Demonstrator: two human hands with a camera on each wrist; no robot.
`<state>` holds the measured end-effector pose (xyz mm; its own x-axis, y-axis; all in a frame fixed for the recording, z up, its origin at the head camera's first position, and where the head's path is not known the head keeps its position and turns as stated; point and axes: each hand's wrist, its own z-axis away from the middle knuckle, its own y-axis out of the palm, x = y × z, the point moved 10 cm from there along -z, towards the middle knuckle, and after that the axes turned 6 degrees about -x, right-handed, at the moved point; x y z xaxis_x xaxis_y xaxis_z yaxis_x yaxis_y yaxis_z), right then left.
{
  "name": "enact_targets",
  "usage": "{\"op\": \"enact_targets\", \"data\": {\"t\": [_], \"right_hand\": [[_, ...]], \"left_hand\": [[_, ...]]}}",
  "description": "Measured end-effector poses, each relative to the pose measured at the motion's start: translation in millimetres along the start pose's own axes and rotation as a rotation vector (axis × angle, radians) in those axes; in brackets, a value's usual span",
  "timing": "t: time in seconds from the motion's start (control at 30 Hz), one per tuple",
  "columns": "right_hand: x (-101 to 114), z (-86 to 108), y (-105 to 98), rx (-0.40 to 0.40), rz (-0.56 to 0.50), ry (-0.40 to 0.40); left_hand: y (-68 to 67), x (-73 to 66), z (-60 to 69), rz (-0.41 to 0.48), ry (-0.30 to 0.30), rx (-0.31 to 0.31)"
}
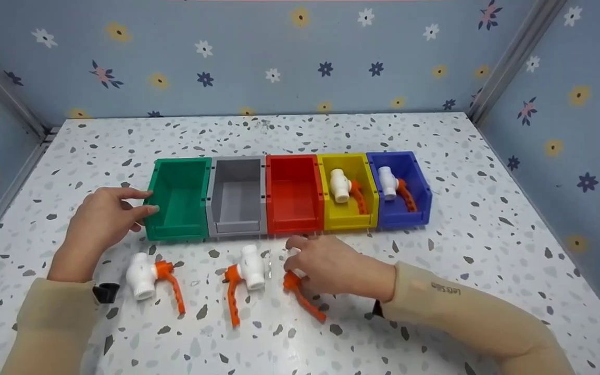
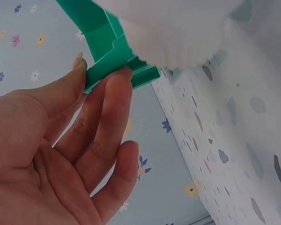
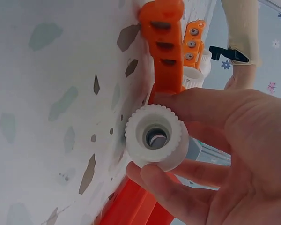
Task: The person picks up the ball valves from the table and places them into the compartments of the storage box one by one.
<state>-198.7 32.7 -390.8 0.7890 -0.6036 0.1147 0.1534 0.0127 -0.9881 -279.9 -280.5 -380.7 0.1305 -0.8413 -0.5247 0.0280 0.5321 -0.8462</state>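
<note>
My left hand (image 1: 103,216) pinches the left side wall of the green bin (image 1: 177,233) between thumb and fingers; the left wrist view shows the green rim (image 2: 107,70) between them. In front of the red bin (image 1: 296,225), my right hand (image 1: 334,264) grips a white plastic ball valve (image 3: 175,152). Its orange lever handle (image 1: 308,304) points toward the front right. From above, the hand covers most of this valve's white body. Two similar valves lie to its left: one ball valve (image 1: 252,268) near the middle, another ball valve (image 1: 141,276) by my left wrist.
A grey bin (image 1: 237,227) stands between the green and red ones. Right of the red bin, a yellow bin (image 1: 349,223) and a blue bin (image 1: 403,219) each hold one valve. Flower-patterned panels (image 1: 279,57) border the speckled table (image 1: 258,135).
</note>
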Motion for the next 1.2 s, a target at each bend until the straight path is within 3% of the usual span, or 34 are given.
{"op": "enact_targets", "data": {"t": [0.4, 0.83, 1.2], "right_hand": [[-8, 0.2, -4, -0.037, -0.108, 0.066], [-30, -5.3, -43, -0.191, -0.159, 0.141], [-68, -15.9, -66, -0.261, -0.196, 0.253]], "left_hand": [[0.9, 0.2, 0.0, 0.004, -0.002, 0.002], [-1.7, -1.9, 0.0, 0.006, 0.021, -0.007], [-1.0, -1.1, -0.5, 0.003, 0.019, 0.017]]}}
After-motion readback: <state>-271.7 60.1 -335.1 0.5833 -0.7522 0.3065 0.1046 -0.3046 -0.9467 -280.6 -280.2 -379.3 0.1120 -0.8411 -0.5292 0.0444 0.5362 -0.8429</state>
